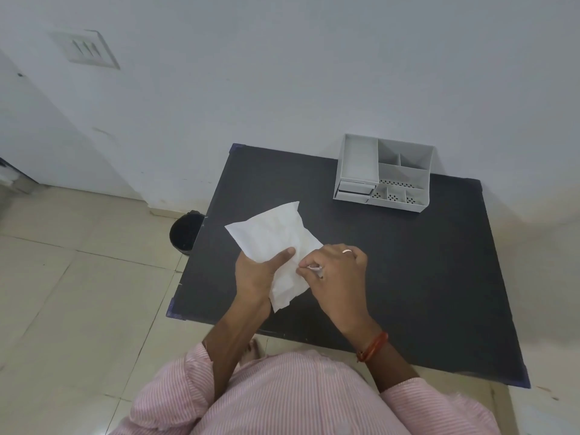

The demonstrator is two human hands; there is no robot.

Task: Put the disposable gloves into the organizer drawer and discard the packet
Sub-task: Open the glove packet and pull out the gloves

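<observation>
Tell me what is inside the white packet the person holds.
Nothing inside shows. The packet is opaque white and crumpled; the left hand grips it while the right hand pinches its edge. Whether gloves are inside cannot be seen.

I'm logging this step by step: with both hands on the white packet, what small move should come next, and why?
Probably tear or peel the packet open at its near edge. The left hand grips it from the side and the right hand pinches that edge, yet no gloves show. The organizer stands at the table's far side with its small drawers looking closed, so nothing can go in yet.
</observation>
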